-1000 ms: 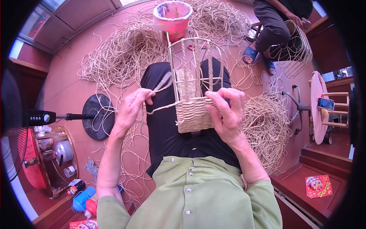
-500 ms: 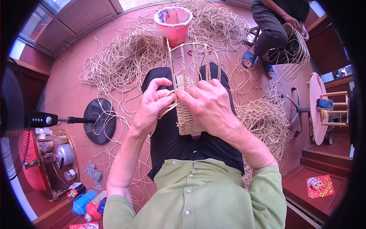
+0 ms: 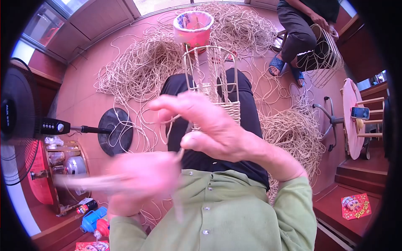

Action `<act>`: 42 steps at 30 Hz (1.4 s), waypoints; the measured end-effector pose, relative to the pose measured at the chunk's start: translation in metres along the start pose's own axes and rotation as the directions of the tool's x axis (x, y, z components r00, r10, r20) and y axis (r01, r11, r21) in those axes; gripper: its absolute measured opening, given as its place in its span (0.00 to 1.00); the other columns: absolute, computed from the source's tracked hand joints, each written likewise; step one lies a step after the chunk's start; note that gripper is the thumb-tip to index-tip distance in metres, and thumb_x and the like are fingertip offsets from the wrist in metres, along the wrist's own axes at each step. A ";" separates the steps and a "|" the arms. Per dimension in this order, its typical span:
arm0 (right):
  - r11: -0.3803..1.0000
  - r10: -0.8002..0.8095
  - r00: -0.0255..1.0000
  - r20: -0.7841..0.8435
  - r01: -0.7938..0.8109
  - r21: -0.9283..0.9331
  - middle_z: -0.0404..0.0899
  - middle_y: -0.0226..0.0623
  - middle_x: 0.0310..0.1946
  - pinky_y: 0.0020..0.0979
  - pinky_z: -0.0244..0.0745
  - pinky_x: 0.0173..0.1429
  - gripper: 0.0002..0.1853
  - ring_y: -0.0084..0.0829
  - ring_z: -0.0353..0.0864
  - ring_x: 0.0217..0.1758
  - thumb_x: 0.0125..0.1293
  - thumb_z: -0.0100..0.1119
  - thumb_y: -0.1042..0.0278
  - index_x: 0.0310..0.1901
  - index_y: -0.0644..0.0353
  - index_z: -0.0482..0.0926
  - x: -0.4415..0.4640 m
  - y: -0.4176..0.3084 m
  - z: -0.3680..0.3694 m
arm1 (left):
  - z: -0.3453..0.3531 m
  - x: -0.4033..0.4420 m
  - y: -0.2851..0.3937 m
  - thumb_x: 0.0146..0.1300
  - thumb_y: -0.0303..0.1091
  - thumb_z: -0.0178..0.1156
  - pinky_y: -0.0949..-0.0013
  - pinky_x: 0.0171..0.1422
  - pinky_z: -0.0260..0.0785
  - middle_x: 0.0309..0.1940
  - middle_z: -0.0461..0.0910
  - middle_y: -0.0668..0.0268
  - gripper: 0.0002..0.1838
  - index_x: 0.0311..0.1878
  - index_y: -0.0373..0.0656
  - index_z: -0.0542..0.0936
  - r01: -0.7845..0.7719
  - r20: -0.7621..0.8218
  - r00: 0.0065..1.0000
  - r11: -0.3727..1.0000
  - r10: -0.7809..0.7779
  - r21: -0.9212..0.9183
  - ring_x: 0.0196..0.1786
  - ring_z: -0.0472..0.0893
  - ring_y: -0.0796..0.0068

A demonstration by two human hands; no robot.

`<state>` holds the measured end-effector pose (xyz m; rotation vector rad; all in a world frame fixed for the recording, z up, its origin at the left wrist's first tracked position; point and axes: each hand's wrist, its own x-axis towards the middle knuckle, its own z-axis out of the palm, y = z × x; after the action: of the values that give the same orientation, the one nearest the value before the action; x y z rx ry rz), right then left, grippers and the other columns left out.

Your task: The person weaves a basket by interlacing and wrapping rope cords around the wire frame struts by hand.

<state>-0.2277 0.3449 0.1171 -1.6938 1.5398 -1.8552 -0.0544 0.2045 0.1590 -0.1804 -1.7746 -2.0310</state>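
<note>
A half-woven basket (image 3: 229, 109) with a bare wire frame and twisted cord uprights stands on my lap between my knees. My right hand (image 3: 213, 125) is in front of its near part, fingers stretched out and thumb apart, gripping nothing. Low in front of my belly, my left hand (image 3: 144, 175) is smeared by motion. Its fingers are closed on a cord (image 3: 90, 183), which sticks out blurred to the left. A thin piece of the cord also shows between the left hand and the right thumb. My right hand hides part of the woven wall.
Heaps of loose cord (image 3: 142, 69) lie ahead and at right. A pink bucket (image 3: 193, 35) stands beyond the basket. On the left is a fan (image 3: 50, 125) with a round black base. At upper right, another person's hand (image 3: 320, 21) is at a wire frame (image 3: 324, 62).
My left hand has pulled away from the basket, down and left, with the cord. My right hand has let go of the woven wall and opened, shifting left and nearer.
</note>
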 end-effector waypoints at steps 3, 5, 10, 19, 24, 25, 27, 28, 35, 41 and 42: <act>0.855 0.234 0.951 0.201 -0.103 -0.508 0.85 0.36 0.37 0.47 0.67 0.70 0.32 0.39 0.84 0.44 0.70 0.62 0.44 0.67 0.58 0.76 -0.053 0.001 -0.031 | -0.051 0.011 0.057 0.82 0.34 0.48 0.73 0.24 0.51 0.21 0.61 0.73 0.14 0.34 0.45 0.68 -0.324 -0.268 0.919 0.941 0.289 -0.096 0.22 0.61 0.82; 0.621 0.217 0.976 0.025 -0.118 -0.775 0.86 0.38 0.38 0.47 0.68 0.70 0.35 0.38 0.85 0.43 0.64 0.66 0.44 0.66 0.60 0.78 -0.086 -0.014 -0.080 | -0.112 0.001 0.071 0.82 0.30 0.48 0.77 0.23 0.49 0.21 0.58 0.75 0.10 0.38 0.41 0.72 -0.276 -0.507 0.809 0.953 0.299 0.122 0.22 0.59 0.85; 0.373 0.215 0.883 -0.418 -0.469 -0.800 0.86 0.41 0.40 0.40 0.78 0.46 0.19 0.35 0.82 0.41 0.76 0.56 0.65 0.64 0.58 0.80 -0.229 -0.007 -0.165 | -0.192 -0.032 -0.048 0.80 0.33 0.53 0.79 0.21 0.51 0.23 0.63 0.79 0.07 0.47 0.42 0.78 0.294 -0.764 0.644 0.910 0.039 0.294 0.24 0.60 0.90; 0.446 0.011 0.998 -0.068 -0.065 -0.893 0.80 0.35 0.59 0.51 0.61 0.73 0.16 0.41 0.75 0.65 0.54 0.72 0.67 0.47 0.47 0.88 -0.071 0.007 -0.069 | -0.069 0.037 -0.154 0.77 0.34 0.58 0.82 0.34 0.60 0.33 0.79 0.81 0.11 0.51 0.41 0.87 0.501 -0.101 0.856 0.764 -0.507 0.406 0.30 0.66 0.91; 0.380 -0.053 0.995 0.087 0.100 -0.920 0.72 0.36 0.68 0.55 0.51 0.78 0.12 0.43 0.63 0.77 0.51 0.67 0.69 0.40 0.54 0.86 -0.020 0.052 -0.020 | -0.061 0.052 -0.154 0.76 0.34 0.59 0.82 0.33 0.60 0.32 0.78 0.79 0.12 0.56 0.40 0.85 0.604 -0.033 0.790 0.769 -0.612 0.210 0.29 0.67 0.91; 0.376 -0.014 0.995 0.097 0.095 -0.922 0.72 0.36 0.69 0.56 0.51 0.78 0.10 0.43 0.63 0.77 0.52 0.67 0.68 0.38 0.54 0.85 -0.014 0.055 -0.018 | -0.059 0.056 -0.147 0.76 0.34 0.59 0.82 0.33 0.62 0.32 0.79 0.78 0.13 0.56 0.39 0.84 0.646 -0.018 0.759 0.750 -0.650 0.143 0.29 0.69 0.90; 0.369 0.065 0.991 0.120 0.087 -0.925 0.71 0.35 0.71 0.57 0.49 0.78 0.07 0.45 0.61 0.79 0.53 0.67 0.67 0.33 0.55 0.82 -0.008 0.059 -0.015 | -0.057 0.057 -0.143 0.76 0.34 0.59 0.80 0.35 0.65 0.32 0.81 0.76 0.13 0.56 0.37 0.84 0.641 -0.040 0.766 0.756 -0.642 0.133 0.31 0.73 0.88; 0.402 0.041 0.990 0.133 0.106 -0.910 0.71 0.35 0.71 0.57 0.49 0.79 0.06 0.46 0.61 0.79 0.54 0.67 0.67 0.33 0.56 0.82 -0.007 0.059 -0.015 | -0.057 0.055 -0.144 0.76 0.34 0.60 0.78 0.37 0.67 0.33 0.81 0.74 0.13 0.55 0.37 0.83 0.596 -0.074 0.801 0.780 -0.594 0.193 0.32 0.75 0.86; 0.957 -0.033 0.996 -0.089 0.057 0.285 0.77 0.47 0.57 0.45 0.67 0.71 0.12 0.41 0.74 0.66 0.78 0.54 0.63 0.54 0.62 0.74 0.032 0.004 -0.010 | -0.007 0.020 -0.041 0.76 0.33 0.59 0.65 0.48 0.72 0.46 0.80 0.63 0.13 0.57 0.37 0.76 0.380 0.211 0.901 0.924 -0.380 0.044 0.40 0.79 0.76; 0.645 0.198 0.962 0.187 0.015 -0.764 0.78 0.35 0.24 0.44 0.75 0.58 0.39 0.38 0.83 0.35 0.63 0.64 0.35 0.69 0.54 0.75 -0.033 0.012 -0.082 | -0.142 0.038 0.103 0.81 0.31 0.49 0.70 0.29 0.45 0.22 0.53 0.74 0.13 0.35 0.42 0.65 -0.345 -0.280 0.920 0.904 0.273 -0.251 0.24 0.50 0.81; 0.497 0.103 0.993 0.050 -0.007 -0.868 0.79 0.36 0.25 0.43 0.75 0.59 0.34 0.37 0.83 0.34 0.65 0.63 0.41 0.67 0.55 0.76 -0.049 0.002 -0.113 | -0.177 0.027 0.098 0.80 0.30 0.51 0.71 0.28 0.44 0.22 0.52 0.74 0.13 0.35 0.41 0.67 -0.393 -0.341 0.880 0.909 0.330 -0.136 0.24 0.51 0.81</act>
<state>-0.3053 0.4406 0.1078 -1.9476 2.7186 -0.8782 -0.0065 0.0187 0.2283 -0.2222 -1.2352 -1.8402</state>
